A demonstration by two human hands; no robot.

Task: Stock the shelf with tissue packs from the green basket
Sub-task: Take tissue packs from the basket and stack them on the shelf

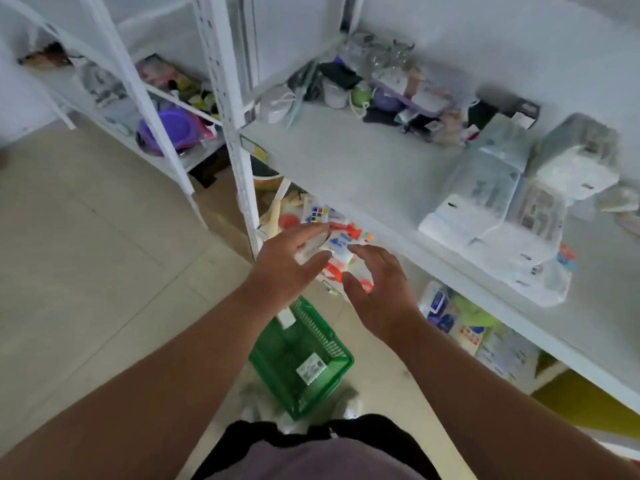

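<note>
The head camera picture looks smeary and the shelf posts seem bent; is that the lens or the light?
In the head view, the whole frame is soft, likely motion blur: the tissue packs on the shelf lose their print. The wide lens bows the shelf post. Light is flat and pale, with little shadow; the green basket and both open hands, left and right, are clearest.

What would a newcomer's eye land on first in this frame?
Two bare hands, left hand and right hand, reach forward with spread fingers at centre, holding nothing. Below them the green basket sits on the floor, with one small white pack visible inside. To the right, clear-wrapped tissue packs are heaped on the white shelf.
</note>
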